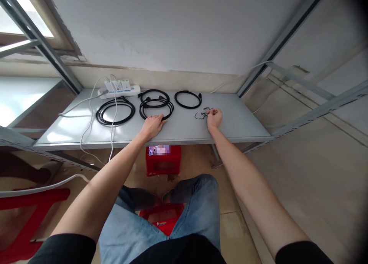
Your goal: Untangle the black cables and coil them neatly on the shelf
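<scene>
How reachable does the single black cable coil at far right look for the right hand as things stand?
Probably yes: the right hand is close by, and only thin black ties lie on the shelf between it and the coil.

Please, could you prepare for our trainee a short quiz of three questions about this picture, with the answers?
1. What does the left hand touch?
A) A red stool
B) A coiled black cable
C) A white charger

2. True or false: the white power strip stands at the right end of the metal shelf.

3. Which hand is at the thin black strands?

Key:
1: B
2: False; the white power strip is toward the left end of the metal shelf.
3: The right hand.
</scene>
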Available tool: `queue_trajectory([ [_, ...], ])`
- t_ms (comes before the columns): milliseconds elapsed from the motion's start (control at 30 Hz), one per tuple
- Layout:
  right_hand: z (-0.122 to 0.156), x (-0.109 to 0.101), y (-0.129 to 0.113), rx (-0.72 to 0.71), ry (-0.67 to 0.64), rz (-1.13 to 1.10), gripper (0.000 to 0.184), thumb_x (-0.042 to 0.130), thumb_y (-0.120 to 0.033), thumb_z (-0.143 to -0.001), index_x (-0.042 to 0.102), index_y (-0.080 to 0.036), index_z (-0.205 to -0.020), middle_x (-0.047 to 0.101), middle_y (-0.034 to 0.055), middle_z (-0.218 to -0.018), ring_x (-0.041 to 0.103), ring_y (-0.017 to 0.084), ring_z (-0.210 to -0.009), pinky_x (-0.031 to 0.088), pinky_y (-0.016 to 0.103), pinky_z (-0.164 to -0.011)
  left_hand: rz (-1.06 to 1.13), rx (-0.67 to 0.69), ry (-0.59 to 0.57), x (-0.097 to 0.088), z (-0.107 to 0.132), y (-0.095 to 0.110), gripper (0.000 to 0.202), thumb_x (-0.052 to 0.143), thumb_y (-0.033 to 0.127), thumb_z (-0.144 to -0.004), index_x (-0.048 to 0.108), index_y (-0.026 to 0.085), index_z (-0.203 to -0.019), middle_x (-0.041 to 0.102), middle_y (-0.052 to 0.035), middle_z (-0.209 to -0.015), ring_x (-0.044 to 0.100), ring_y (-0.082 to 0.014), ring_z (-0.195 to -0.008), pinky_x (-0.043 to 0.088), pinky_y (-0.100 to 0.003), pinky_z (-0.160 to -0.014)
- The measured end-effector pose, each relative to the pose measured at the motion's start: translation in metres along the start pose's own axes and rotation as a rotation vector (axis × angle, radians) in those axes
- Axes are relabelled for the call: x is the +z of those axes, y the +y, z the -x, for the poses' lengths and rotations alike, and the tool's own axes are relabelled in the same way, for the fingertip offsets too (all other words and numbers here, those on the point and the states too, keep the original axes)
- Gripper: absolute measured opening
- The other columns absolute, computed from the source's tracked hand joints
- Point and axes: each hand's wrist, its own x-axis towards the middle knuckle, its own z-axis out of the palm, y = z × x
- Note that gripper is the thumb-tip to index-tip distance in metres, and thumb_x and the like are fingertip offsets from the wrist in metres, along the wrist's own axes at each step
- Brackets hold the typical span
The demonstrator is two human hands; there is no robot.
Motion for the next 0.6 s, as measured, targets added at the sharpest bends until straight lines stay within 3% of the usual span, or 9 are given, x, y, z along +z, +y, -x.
queue_trajectory([
  [300, -0.002, 0.000, 0.000, -0.004, 0.096, -0.061, 0.006, 0.047, -0.025, -0.102, 0.053, -0.024, -0.101, 0.077, 0.0048, -0.086, 0.073, 0.021, -0.086, 0.052, 0.035, -0.093, -0.006, 0.026, 0.006, 0.003, -0.002, -0.002, 0.035, 0.040, 0.043, -0.116, 0.065, 0.018, -0.119, 0.080, -0.0189, -0.111, 0.075, -0.0369, -0.105, 0.048, -0.044, -0.093],
  [600, -0.012, 0.004, 0.006, -0.009, 0.204, -0.076, 0.014, 0.047, -0.031, -0.103, 0.055, -0.023, -0.096, 0.068, 0.0039, -0.081, 0.073, 0.022, -0.083, 0.058, 0.041, -0.092, -0.005, 0.059, 0.021, 0.005, -0.001, -0.002, 0.033, 0.039, 0.040, -0.116, 0.064, 0.020, -0.116, 0.079, -0.0180, -0.109, 0.074, -0.0352, -0.106, 0.048, -0.044, -0.093],
])
